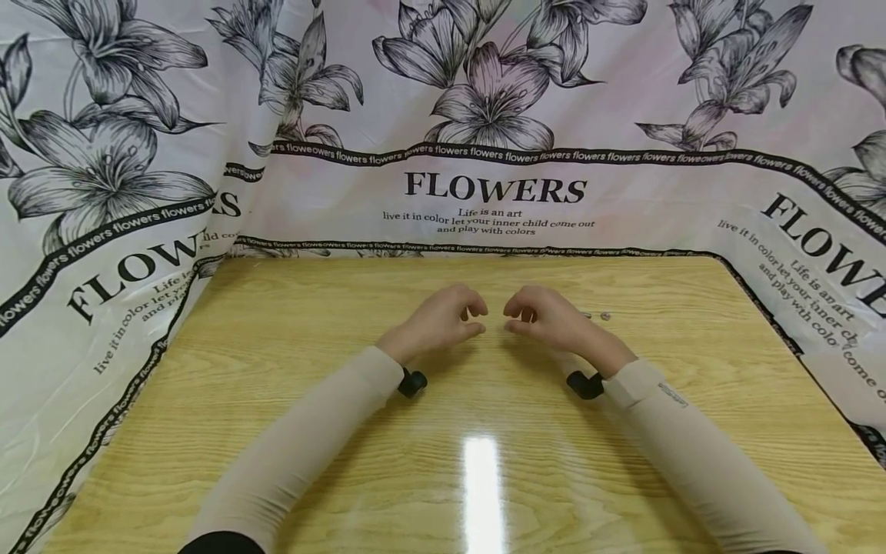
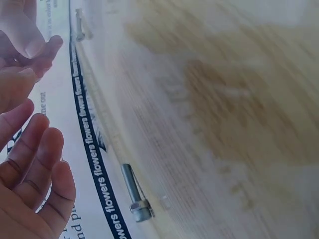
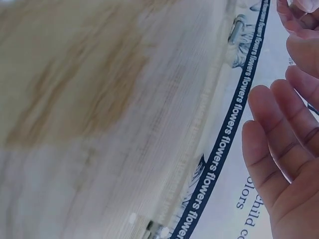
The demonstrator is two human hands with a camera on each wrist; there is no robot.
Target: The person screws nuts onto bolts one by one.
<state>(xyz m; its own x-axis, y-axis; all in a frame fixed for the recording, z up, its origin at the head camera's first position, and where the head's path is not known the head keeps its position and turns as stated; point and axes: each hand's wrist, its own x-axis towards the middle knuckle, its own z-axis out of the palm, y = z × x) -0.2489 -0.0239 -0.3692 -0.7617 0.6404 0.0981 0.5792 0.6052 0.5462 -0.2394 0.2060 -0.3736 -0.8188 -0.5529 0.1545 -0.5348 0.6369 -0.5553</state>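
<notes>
My left hand (image 1: 443, 317) hovers over the middle of the table, its fingers loosely bent and holding nothing. Facing it across a small gap is my right hand (image 1: 552, 319), also loosely bent with nothing between thumb and fingers. A metal bolt with a nut on it (image 2: 135, 194) lies on the table in the left wrist view; a second bolt (image 2: 79, 25) shows farther up. In the right wrist view one bolt (image 3: 237, 30) lies near the top, and a metal piece (image 3: 154, 230) is cut off below. Small metal hardware (image 1: 605, 315) lies just beyond my right hand, partly hidden by it.
The wood-grain table (image 1: 332, 492) reflects a bright light strip near its front. A white cloth printed with flowers (image 1: 498, 208) hangs behind and along both sides. Dark wrist cameras (image 1: 412, 383) sit under both wrists.
</notes>
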